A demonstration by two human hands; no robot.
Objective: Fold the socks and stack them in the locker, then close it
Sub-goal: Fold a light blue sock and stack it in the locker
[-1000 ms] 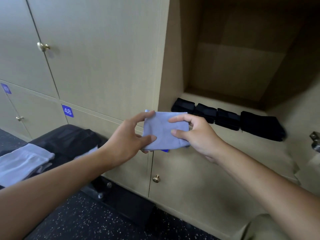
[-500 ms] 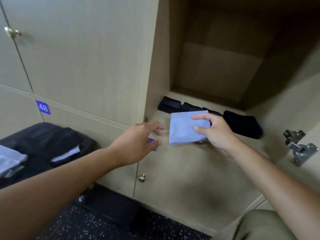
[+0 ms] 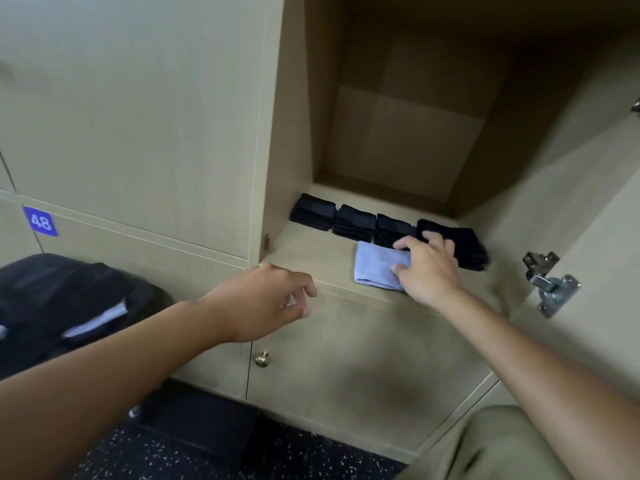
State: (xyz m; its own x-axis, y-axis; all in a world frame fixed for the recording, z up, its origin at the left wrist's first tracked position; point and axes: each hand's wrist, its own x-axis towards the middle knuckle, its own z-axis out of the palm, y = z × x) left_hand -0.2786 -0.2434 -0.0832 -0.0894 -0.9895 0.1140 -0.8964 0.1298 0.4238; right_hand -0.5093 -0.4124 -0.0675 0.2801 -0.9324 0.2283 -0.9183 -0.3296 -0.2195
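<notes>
A folded light blue sock (image 3: 375, 268) lies on the front of the open locker's shelf (image 3: 311, 251). My right hand (image 3: 429, 271) is on its right part, fingers over the top and thumb at its near edge, pinching it. Behind it runs a row of folded black socks (image 3: 355, 221), and the rightmost black stack (image 3: 464, 244) sits just past my fingertips. My left hand (image 3: 263, 303) hovers empty in front of the shelf's front edge, fingers loosely curled.
The locker door (image 3: 606, 237) stands open at the right, with a metal hinge (image 3: 550, 285) on it. A black bag (image 3: 69, 299) with pale socks (image 3: 100, 315) sits on the floor at the left. A brass knob (image 3: 262, 359) is on the door below.
My left hand let go of the blue sock and drew back. My right hand carried the sock into the locker and lowered it onto the shelf in front of the black socks.
</notes>
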